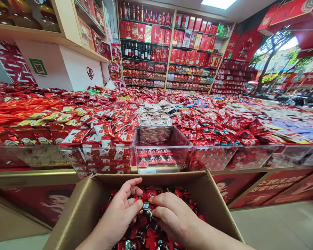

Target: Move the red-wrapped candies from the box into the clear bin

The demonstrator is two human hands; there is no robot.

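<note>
Both my hands are over an open cardboard box (70, 211) full of red-and-black wrapped candies (151, 241). A red-and-black wrapped candy (146, 205) sits between my hands, above the others. My left hand (121, 210) has its thumb and lower fingers closed at the candy's left side, its index finger stretched forward. My right hand (176, 213) pinches at the candy's right side, with its fingertips partly hidden. Just beyond the box stands a clear plastic bin (163, 150). Small red-and-black packets (156, 158) lie in rows on its floor.
Clear bins heaped with red packets (101, 133) and red candies (211, 128) flank the middle bin. White packets (156, 113) are piled behind it. Shelves (172, 41) with bottles and red boxes stand at the back. Tiled floor (281, 225) shows at the lower right.
</note>
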